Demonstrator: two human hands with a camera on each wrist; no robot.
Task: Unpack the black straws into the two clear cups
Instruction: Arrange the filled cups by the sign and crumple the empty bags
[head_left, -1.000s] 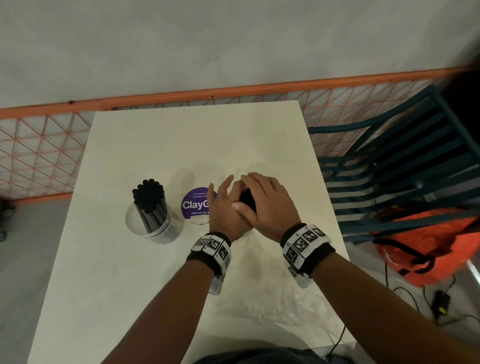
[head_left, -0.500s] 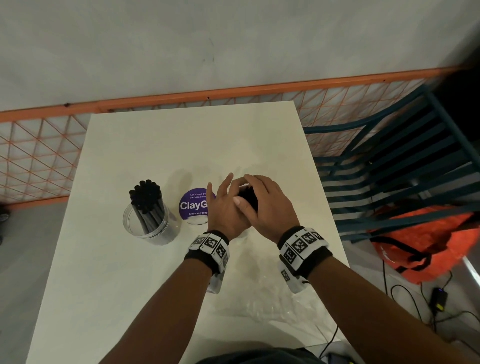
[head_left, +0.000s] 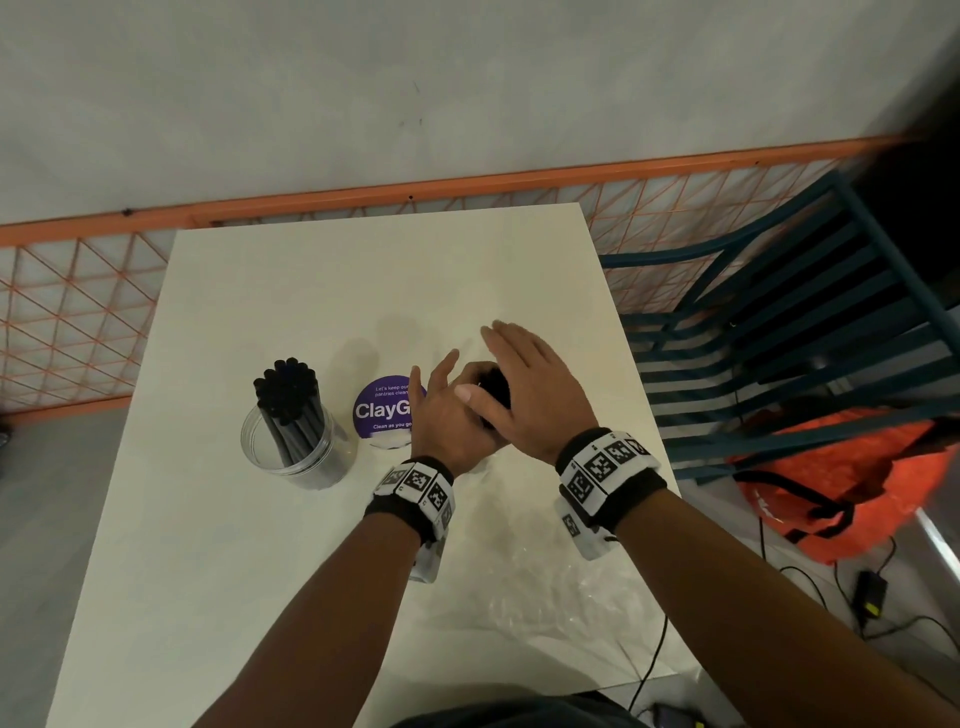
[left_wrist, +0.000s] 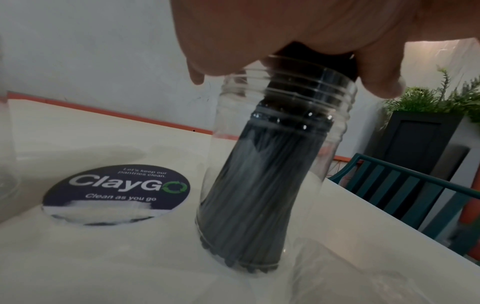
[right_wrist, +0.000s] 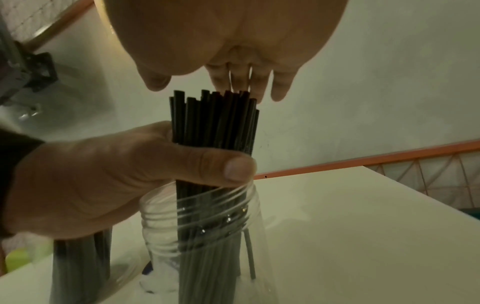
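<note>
White bench (head_left: 218, 519) fills most of the head view, with an orange mesh fence (head_left: 67, 306) along its far and left sides and a teal slatted chair (head_left: 779, 364) off to the right. There's crinkly clear plastic wrap (head_left: 545, 587) lying on the near right part of the bench.

Left cup (head_left: 293, 447) stands on the left side, already packed with black straws sticking up above its rim. Just right of it is a round purple ClayGo sticker (head_left: 382, 408).

Right cup (right_wrist: 205, 236) is under both hands, tilted a bit in the left wrist view, with a straw bundle (right_wrist: 215, 123) standing in it. Left hand (right_wrist: 109, 176) is wrapped around that bundle just above the rim, thumb across the front. Right hand (head_left: 535, 395) is flat over the straw tops, fingers straight and loosely together, not gripping anything.
</note>
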